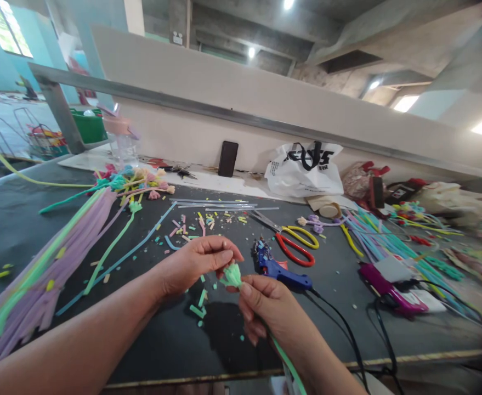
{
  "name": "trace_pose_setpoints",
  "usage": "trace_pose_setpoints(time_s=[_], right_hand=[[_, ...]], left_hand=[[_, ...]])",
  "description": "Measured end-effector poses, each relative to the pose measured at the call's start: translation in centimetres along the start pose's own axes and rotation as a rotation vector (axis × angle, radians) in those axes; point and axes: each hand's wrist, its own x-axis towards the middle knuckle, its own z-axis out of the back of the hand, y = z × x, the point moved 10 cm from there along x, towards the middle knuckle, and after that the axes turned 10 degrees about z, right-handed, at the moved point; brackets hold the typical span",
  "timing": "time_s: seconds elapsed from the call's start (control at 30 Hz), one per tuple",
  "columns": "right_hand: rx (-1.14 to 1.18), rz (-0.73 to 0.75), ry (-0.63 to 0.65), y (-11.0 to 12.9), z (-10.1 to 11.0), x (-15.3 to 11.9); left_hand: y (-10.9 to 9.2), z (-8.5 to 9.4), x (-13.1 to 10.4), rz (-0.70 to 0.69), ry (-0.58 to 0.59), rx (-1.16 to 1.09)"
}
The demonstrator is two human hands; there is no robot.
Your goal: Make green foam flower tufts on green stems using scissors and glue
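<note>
A small light-green fuzzy flower (231, 275) sits between my two hands, above the dark table. My left hand (202, 260) pinches its upper left side with thumb and index finger. Below and to the right, my right hand (267, 307) is closed round the flower's base and its green stem (289, 366), which trails down past the table's front edge. Just right of the hands lies a blue glue gun (284, 272), with red-handled scissors (294, 250) and yellow-handled scissors (300, 236) behind it. Green cut pieces (198, 311) lie below my left hand.
Purple and green fuzzy stems (55, 269) cover the left side, near finished flowers (131, 181). Clear sticks (224, 204), a phone (228, 159) and a white bag (304, 170) are at the back. On the right are a magenta glue gun (392, 293), cords and blue stems (405, 252).
</note>
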Motion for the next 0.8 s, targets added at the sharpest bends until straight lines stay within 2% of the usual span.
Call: trace_pose_setpoints(time_s=[0.5, 0.8], right_hand=[[0.052, -0.017, -0.006, 0.2, 0.1, -0.1], [0.043, -0.057, -0.023, -0.1, -0.1, -0.1]], left_hand=[[0.1, -0.3, -0.2, 0.007, 0.041, -0.055], [0.3, -1.2, -0.3, 0.068, 0.084, 0.116]])
